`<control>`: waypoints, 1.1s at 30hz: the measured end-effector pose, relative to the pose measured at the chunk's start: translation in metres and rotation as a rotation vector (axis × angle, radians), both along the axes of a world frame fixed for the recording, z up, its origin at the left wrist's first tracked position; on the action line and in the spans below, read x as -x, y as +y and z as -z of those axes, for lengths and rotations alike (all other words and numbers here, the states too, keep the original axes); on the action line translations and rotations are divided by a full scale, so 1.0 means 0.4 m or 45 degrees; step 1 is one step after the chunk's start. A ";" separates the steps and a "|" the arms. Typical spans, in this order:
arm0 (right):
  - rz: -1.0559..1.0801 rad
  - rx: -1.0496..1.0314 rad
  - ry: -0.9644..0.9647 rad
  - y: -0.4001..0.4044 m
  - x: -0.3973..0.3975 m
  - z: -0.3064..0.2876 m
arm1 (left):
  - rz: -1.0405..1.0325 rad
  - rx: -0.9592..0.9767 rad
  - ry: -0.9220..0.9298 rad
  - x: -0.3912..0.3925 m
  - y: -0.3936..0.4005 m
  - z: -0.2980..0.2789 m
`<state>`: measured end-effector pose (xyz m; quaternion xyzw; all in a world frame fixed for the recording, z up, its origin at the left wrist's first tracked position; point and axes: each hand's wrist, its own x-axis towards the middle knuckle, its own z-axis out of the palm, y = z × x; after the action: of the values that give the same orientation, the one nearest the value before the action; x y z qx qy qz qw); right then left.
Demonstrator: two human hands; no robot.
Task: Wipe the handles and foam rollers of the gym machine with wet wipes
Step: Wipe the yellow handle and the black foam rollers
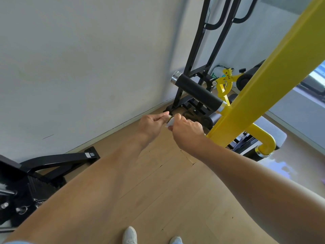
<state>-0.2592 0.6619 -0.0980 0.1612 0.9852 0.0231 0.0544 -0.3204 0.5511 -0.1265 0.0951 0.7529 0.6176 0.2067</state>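
Black foam roller (197, 92) lay just beyond both hands, its axis running far-left to near-right; right hand (186, 132), nearer, pinched the white wet wipe (169, 123) with left hand (152, 125).

Your right hand (187, 132) covers nearly all of the white wipe (169, 123), and whatever the wipe wraps is hidden too, save a small ringed end against your left hand (153, 125); you cannot tell what it is. The yellow beam (263, 85) runs off the top right corner and hides part of the black foam roller (249, 76) behind it. Your shoes (130, 235) are cut by the bottom edge, and the black equipment (26, 182) by the left edge.
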 end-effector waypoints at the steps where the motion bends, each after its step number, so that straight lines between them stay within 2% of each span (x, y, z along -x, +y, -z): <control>1: 0.001 -0.043 -0.037 0.003 -0.006 -0.005 | -0.014 0.004 0.006 -0.001 -0.001 -0.003; 4: 0.078 -0.262 -0.205 0.022 -0.026 -0.026 | -0.037 -0.004 -0.023 -0.001 -0.002 -0.004; 7: 0.068 -0.369 -0.218 0.029 -0.039 -0.037 | -0.041 0.000 -0.041 -0.003 0.005 -0.002; 13: 0.067 0.134 0.045 -0.006 0.000 0.002 | 0.014 -0.002 -0.016 0.008 0.005 0.008; 16: 0.000 0.205 0.068 -0.011 0.018 -0.002 | 0.042 0.011 -0.028 0.010 0.000 0.009; 18: -0.051 0.107 -0.014 -0.001 0.019 -0.013 | 0.037 0.007 -0.026 0.012 -0.001 0.009; 20: -0.014 -0.061 -0.198 0.014 0.013 -0.023 | 0.005 -0.010 -0.046 0.012 0.001 0.012; 23: -0.004 -0.504 -0.696 0.028 -0.019 -0.048 | -0.034 -0.007 -0.053 0.013 0.008 0.019; 25: -0.064 -0.731 -0.783 0.032 -0.046 -0.053 | -0.029 -0.008 -0.051 0.013 0.015 0.023; 27: -0.088 -0.810 -0.669 0.035 -0.068 -0.047 | -0.022 -0.003 -0.049 0.010 0.020 0.024; 29: -0.054 -0.743 -0.558 0.034 -0.070 -0.039 | -0.016 0.011 -0.045 0.008 0.024 0.023; 33: 0.060 -0.263 -0.127 0.030 -0.018 0.004 | -0.013 0.017 -0.067 0.007 0.023 0.017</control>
<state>-0.2519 0.6738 -0.0996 0.1876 0.9695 0.1312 0.0871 -0.3233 0.5604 -0.1334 0.0736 0.7519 0.6157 0.2238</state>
